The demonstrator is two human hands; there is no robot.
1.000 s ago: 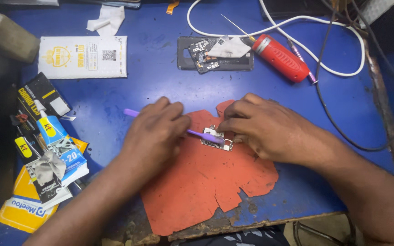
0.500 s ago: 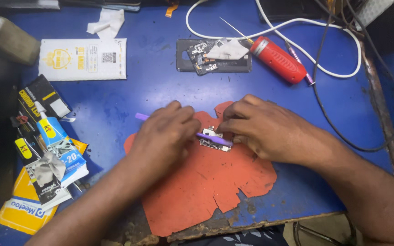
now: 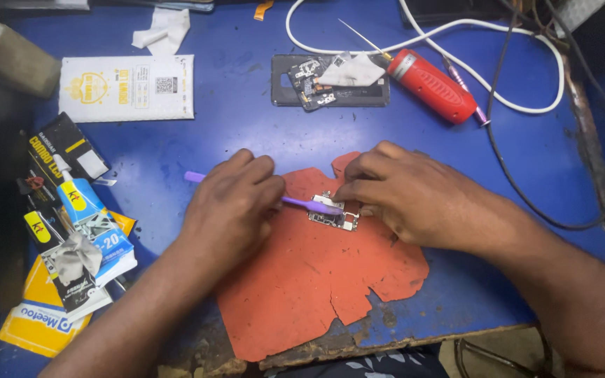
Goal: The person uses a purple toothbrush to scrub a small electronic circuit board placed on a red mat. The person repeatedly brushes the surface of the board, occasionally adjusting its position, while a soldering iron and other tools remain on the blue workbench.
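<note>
The left hand was curled around a purple brush, whose handle end stuck out past the knuckles on the far side and whose head lay against a small circuit board. The right hand was closed narrowly on that board, fingertips pinching its far edge and pressing it down. The board sat between the two hands on a torn orange mat, which spread from under both hands toward the near edge of the blue counter.

Beyond the left hand lay a flat white rectangular packet with a yellow round emblem and a small square code patch. Farther out past it sat a crumpled white tissue. To the outer side of the left hand was a heap of packages: a black carton with yellow lettering, a small white-nozzled blue and yellow glue tube, a blue and white card packet, and a yellow packet at the bottom, nearest the counter's edge.

Beyond the right hand rested an opened dark phone body with a grey scrap lying on it, and just beside it a red-handled tool with a thin metal tip. A white cable looped around that tool, and a black cable ran down the outer side of the right hand.
</note>
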